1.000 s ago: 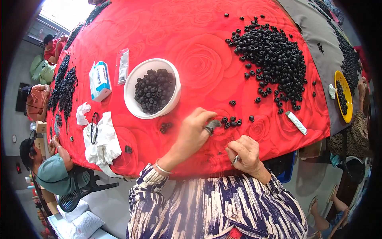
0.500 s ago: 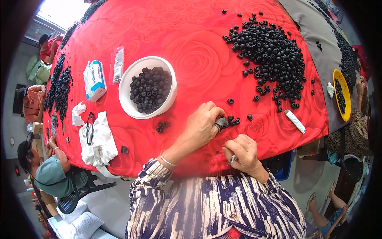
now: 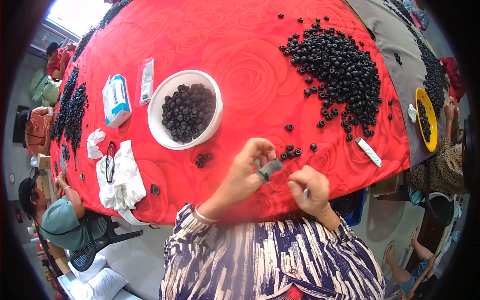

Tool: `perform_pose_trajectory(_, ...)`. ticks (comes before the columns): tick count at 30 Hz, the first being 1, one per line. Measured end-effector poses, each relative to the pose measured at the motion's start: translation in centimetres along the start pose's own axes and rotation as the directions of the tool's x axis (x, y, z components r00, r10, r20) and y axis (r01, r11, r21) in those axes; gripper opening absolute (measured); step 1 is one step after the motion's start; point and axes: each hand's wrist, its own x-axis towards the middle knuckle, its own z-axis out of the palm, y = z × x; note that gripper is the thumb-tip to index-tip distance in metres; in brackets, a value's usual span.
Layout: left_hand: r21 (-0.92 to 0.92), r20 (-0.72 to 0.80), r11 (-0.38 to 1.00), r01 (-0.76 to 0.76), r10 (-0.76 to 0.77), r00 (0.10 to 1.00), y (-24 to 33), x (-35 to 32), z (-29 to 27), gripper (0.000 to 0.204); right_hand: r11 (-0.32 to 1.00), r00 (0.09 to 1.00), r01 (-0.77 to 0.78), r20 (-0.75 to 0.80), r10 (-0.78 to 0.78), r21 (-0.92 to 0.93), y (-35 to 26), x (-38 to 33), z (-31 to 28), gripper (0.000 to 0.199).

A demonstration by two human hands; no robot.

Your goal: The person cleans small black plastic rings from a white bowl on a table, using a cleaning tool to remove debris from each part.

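Left hand curled narrow, contents cannot tell, wrap presumably shielding a digit; right hand pinching tool; bowl at 10 o'clock, heap at 1, likely for reach.

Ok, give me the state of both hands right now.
Left hand: partly curled; whether it holds anything cannot be told.
Right hand: closed, holding a small grey object.

A black chair shows against pale floor, a bright opening upper left.
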Motion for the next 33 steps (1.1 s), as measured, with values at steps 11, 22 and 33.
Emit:
perform_pose_trajectory(11,-0.729,0.262,0.602,0.327,-0.196,0.945,0.0,-3.5,-0.1,0.04,0.855,0.94,-0.324,0.24,0.242,0.405,-1.6,1.7,-0.3,0.028)
perform_pose_trajectory(22,-0.694,0.419,0.476,0.54,-0.342,0.841,-0.3,-4.3,0.2,0.019,0.951,0.971,-0.135,0.23,0.071,0.277,-1.3,1.5,-0.5,0.03)
perform_pose_trajectory(33,-0.692,0.43,0.432,0.579,-0.398,0.811,-0.1,-4.7,0.9,0.016,0.982,0.986,0.035,0.152,-0.064,0.188,-2.5,1.9,-0.7,0.036)
